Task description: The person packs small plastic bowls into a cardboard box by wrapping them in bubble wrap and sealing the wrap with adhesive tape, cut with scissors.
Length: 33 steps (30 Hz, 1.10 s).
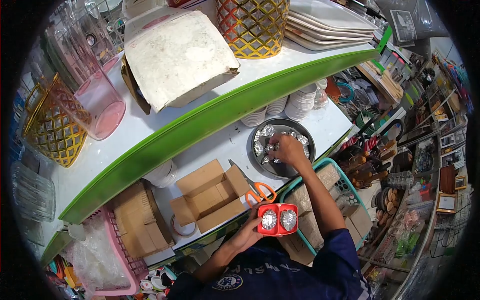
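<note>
Holding a red two-compartment tray (278, 220) close in front of the body, with a fluted silver mould (269, 219) in the left half and another silver mould (288, 219) in the right half. Gripping it by its left side with the left hand (246, 233), with the forearm slanting up from the lower left. Reaching farther forward with the right hand (289, 150), with the arm stretched over a teal basket (356, 197), wrist bent down and back of the hand turned up. Bunching the right fingers low inside a round dark pan (275, 169), among more loose silver moulds (258, 147); cannot tell whether gripping one. Lying just past the left hand, orange-handled scissors (249, 184), with blades alongside an open cardboard box (215, 200). Resting to the left of that box on the white counter (215, 145), a roll of tape (186, 234). Standing behind the pan, stacked white dishes (302, 105); running across above, a green shelf edge (225, 97).
</note>
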{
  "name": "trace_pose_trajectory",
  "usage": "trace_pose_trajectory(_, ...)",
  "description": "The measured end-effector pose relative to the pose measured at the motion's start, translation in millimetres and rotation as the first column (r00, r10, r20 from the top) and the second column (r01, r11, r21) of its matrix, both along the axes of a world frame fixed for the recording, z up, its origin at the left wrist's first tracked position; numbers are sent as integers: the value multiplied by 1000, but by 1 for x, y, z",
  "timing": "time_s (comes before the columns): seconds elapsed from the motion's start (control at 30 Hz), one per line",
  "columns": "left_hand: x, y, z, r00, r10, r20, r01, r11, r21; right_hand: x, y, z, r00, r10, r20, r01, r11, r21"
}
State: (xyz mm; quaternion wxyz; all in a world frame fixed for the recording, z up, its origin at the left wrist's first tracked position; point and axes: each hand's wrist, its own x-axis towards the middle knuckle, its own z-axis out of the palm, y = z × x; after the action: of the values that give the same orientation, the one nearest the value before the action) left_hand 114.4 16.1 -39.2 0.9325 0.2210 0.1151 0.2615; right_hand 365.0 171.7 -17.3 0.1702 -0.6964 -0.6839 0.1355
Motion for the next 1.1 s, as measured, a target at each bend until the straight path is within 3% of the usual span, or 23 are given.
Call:
trace_pose_trajectory(0.17, -1, -2, -3, 1000, 4, 12, -3, 999, -52, -3, -16, 27, 984, -13, -178, 32, 994, 100)
trace_pose_trajectory(0.23, -1, -2, 0, 1000, 10, 12, -9, 998, -63, -9, -26, 57, 910, 8, -415, 20, 998, 62)
trace_pose_trajectory(0.4, -2, -1, 13, 996, 82, -22, -83, 996, -17, -25, -76, 115, 807, 119, -579, -44, 989, 141)
trace_pose_trajectory(0.47, -4, -1, 16, 997, 75, 7, -75, 996, -38, -29, -107, 137, 774, 404, -488, -317, 914, 255)
trace_pose_trajectory(0.6, -11, -3, 32, 995, 102, 8, -101, 993, -61, -46, -142, 150, 704, 526, -477, -447, 850, 277)
trace_pose_trajectory(0.67, -14, -5, 47, 989, 148, -8, -148, 988, -44, -48, -149, 152, 764, 624, -164, -565, 770, 296)
trace_pose_trajectory(0.83, -18, -3, 54, 969, 245, -30, -245, 969, 27, -55, -156, 152, 778, 627, -33, -595, 753, 280)
trace_pose_trajectory(0.9, -19, -3, 60, 969, 247, 1, -246, 968, 49, -60, -158, 154, 800, 592, 100, -594, 756, 277)
trace_pose_trajectory(1.1, -24, -3, 57, 970, 244, -10, -243, 969, 31, -71, -157, 159, 792, 594, 144, -610, 753, 247)
